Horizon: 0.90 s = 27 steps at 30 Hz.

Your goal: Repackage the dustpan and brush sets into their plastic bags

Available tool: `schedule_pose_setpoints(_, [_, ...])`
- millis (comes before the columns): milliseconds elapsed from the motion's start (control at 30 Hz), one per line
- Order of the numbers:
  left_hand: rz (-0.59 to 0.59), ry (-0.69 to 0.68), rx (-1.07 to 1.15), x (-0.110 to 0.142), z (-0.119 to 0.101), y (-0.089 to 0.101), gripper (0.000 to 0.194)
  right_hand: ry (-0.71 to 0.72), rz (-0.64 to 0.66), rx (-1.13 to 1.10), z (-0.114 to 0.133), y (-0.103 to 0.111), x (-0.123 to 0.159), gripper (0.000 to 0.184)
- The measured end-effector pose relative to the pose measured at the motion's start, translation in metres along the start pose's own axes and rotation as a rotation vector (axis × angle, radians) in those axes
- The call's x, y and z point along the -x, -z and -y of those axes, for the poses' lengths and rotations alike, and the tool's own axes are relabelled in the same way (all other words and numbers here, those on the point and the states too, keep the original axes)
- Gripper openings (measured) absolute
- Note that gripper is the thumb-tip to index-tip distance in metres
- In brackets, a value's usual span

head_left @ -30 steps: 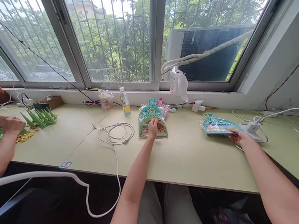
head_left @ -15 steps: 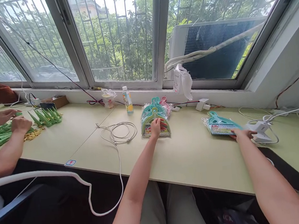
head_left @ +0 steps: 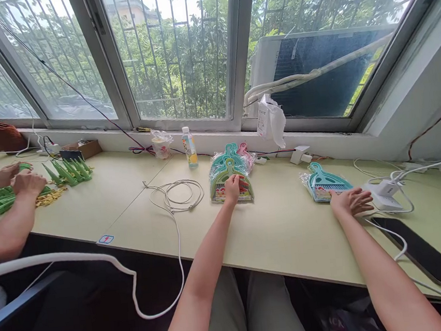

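My left hand [head_left: 232, 189] is closed over the front of a green dustpan-and-brush set [head_left: 219, 182] in clear wrap. Something small and red [head_left: 242, 183] shows at its fingers; I cannot make out what it is. Behind the green set lie teal dustpan sets [head_left: 231, 151] and a pink one [head_left: 244, 152], also wrapped. To the right, my right hand [head_left: 351, 202] is open with fingers spread, its thumb side against the front edge of a blue dustpan-and-brush set [head_left: 325, 182]. The hand covers that set's lower right corner.
Further right are a white power strip [head_left: 383, 196] with cables and a black phone [head_left: 424, 252]. A coiled cable [head_left: 182, 195], a drink bottle [head_left: 190, 148] and a bagged cup [head_left: 161, 146] lie left. A co-worker's hands [head_left: 27, 181] handle green pieces [head_left: 69, 172] at far left.
My right hand has shifted left and towards me along the blue set, and its fingers have spread. My left hand stays at the green set.
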<state>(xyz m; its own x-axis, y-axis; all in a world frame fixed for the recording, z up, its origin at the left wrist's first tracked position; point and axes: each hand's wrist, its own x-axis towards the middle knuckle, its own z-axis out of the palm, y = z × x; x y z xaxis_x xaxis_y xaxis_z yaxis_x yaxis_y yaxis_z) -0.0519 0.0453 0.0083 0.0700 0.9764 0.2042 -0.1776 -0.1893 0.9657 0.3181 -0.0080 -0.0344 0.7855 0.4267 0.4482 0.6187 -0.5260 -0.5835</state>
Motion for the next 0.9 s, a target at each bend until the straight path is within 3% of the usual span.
schedule_pose_setpoints(100, [0.008, -0.004, -0.016, 0.001, 0.0, 0.0, 0.032, 0.01, -0.036, 0.028, 0.004, -0.005, 0.001, 0.043])
schedule_pose_setpoints(167, [0.011, 0.001, -0.028, 0.001, 0.0, 0.0, 0.032, 0.038, 0.101, 0.019, 0.008, -0.011, 0.002, 0.033])
schedule_pose_setpoints(233, [0.012, 0.007, -0.038, 0.001, 0.001, 0.0, 0.032, 0.084, 0.166, 0.034, 0.012, -0.015, 0.005, 0.036])
schedule_pose_setpoints(367, [0.017, 0.015, -0.037, 0.0, 0.003, -0.001, 0.03, 0.288, 0.054, 0.081, 0.015, -0.018, 0.013, 0.039])
schedule_pose_setpoints(467, [0.023, 0.022, -0.039, 0.0, 0.003, -0.003, 0.028, 0.385, 0.064, 0.072, 0.012, -0.015, 0.016, 0.039])
schedule_pose_setpoints(733, [0.028, 0.038, -0.095, 0.004, -0.003, -0.005, 0.026, 0.402, 0.182, -0.192, 0.001, -0.014, 0.01, 0.04])
schedule_pose_setpoints(900, [0.036, 0.039, -0.122, 0.002, 0.0, -0.004, 0.028, 0.256, 0.214, -0.174, 0.0, -0.015, 0.009, 0.039])
